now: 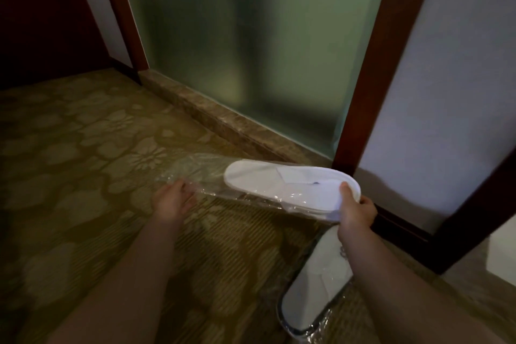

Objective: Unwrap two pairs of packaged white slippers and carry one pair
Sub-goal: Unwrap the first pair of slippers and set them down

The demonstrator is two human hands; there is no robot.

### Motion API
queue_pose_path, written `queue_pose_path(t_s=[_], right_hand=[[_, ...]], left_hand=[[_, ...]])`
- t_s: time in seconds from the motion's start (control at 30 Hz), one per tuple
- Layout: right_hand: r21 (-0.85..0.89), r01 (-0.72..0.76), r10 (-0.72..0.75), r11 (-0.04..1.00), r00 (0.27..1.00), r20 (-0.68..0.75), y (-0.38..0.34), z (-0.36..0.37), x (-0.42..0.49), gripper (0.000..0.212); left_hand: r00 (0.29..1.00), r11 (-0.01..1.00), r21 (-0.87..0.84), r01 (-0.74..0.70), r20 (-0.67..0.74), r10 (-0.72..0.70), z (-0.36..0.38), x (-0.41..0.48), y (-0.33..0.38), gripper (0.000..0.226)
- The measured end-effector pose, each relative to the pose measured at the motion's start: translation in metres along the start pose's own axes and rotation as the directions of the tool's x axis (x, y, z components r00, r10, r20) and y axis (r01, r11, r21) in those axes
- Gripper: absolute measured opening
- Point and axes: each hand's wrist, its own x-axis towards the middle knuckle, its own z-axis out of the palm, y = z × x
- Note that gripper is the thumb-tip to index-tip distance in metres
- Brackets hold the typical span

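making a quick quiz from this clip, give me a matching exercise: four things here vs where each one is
Things:
1. left hand
2. right hand
3. held slippers
4. second slipper pack

Places:
A. lying on the carpet under the right forearm
B. pinching the slippers' rounded end
C. gripping the loose end of the clear wrapper
D. raised above the carpet, partly out of the wrapper

Pairs: 1-C, 2-B, 3-D, 4-A

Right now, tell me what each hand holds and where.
Right hand pinches the toe end of the white slippers; left hand grips the clear plastic wrapper at its empty end.
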Motion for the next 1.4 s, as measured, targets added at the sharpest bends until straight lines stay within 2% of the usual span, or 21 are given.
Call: queue_pose_path(t_s=[0.07, 0.2, 0.33, 0.4, 0.5, 0.6, 0.73, 0.9, 1.13, 1.4], right_hand=[[0.022, -0.028, 0.028, 0.999, 1.000, -0.009, 0.000, -0.003, 0.000, 0.052], [0.084, -0.047, 0.052, 0.995, 0.998, -0.048, -0.004, -0.007, -0.001, 0.055], [0.113, -0.053, 0.063, 0.992, 0.994, -0.090, -0.003, -0.012, 0.000, 0.058], [0.112, -0.069, 0.080, 0.991, 0.992, -0.099, -0.001, -0.015, 0.000, 0.060], [0.099, -0.077, 0.087, 0.992, 0.991, -0.106, 0.001, -0.018, 0.001, 0.059], [0.045, -0.044, 0.049, 0.998, 0.992, -0.114, 0.003, -0.023, 0.003, 0.054], [0.021, -0.029, 0.030, 0.999, 0.995, -0.091, 0.005, -0.026, 0.005, 0.053], [0.040, -0.071, 0.072, 0.997, 0.997, -0.002, 0.004, -0.028, 0.007, 0.056], [0.086, -0.097, 0.099, 0.992, 0.995, -0.025, 0.003, -0.036, 0.014, 0.059], [0.128, -0.160, 0.171, 0.979, 0.982, -0.082, 0.001, -0.044, 0.017, 0.061]], left_hand=[[1.000, 0.999, 0.027, 0.017, 0.012, -0.017, -0.004, 0.000, 0.000, 0.005], [0.994, 0.989, 0.104, 0.106, 0.025, -0.110, -0.014, 0.008, 0.000, 0.008], [0.978, 0.945, 0.287, 0.156, 0.088, -0.188, -0.022, 0.006, -0.004, 0.017], [0.967, 0.914, 0.382, 0.134, 0.152, -0.205, -0.025, 0.004, -0.005, 0.013], [0.931, 0.793, 0.604, 0.078, 0.240, -0.274, -0.029, -0.005, -0.003, 0.005], [0.905, 0.650, 0.759, 0.030, 0.256, -0.341, -0.032, -0.003, -0.006, 0.003], [0.898, 0.626, 0.780, 0.018, 0.263, -0.353, -0.032, -0.003, -0.012, 0.017], [0.949, 0.596, 0.803, 0.018, 0.173, -0.263, -0.030, 0.000, -0.013, 0.044], [0.981, 0.577, 0.814, -0.068, 0.160, -0.111, -0.030, 0.000, -0.016, 0.032], [1.000, 0.695, 0.719, -0.023, 0.030, 0.003, -0.045, 0.021, -0.011, 0.032]])
